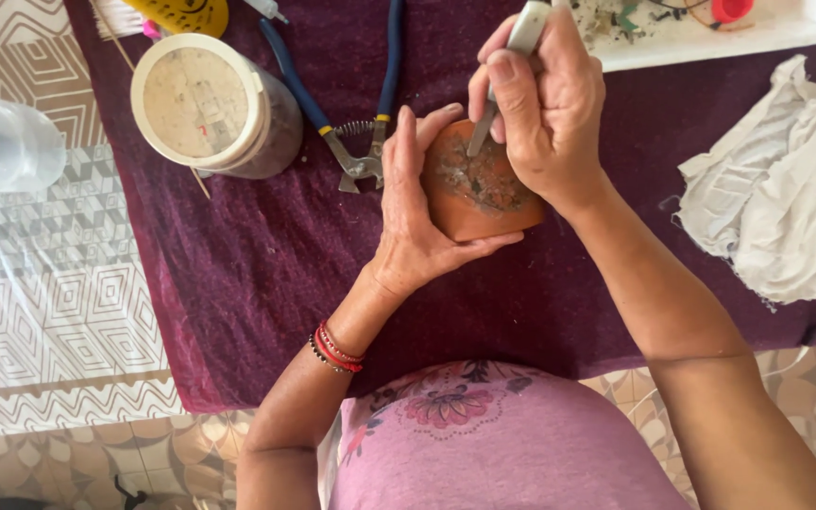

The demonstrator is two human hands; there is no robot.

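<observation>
Head view: terracotta pot (pixel 479 194) (grey-crusted top)

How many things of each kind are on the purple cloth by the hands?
Clay pot, held in left hand: 1
Metal tool in right hand: 1
Blue-handled pliers: 1
Lidded jar: 1
White rag: 1
White tray: 1
Total: 6
</observation>
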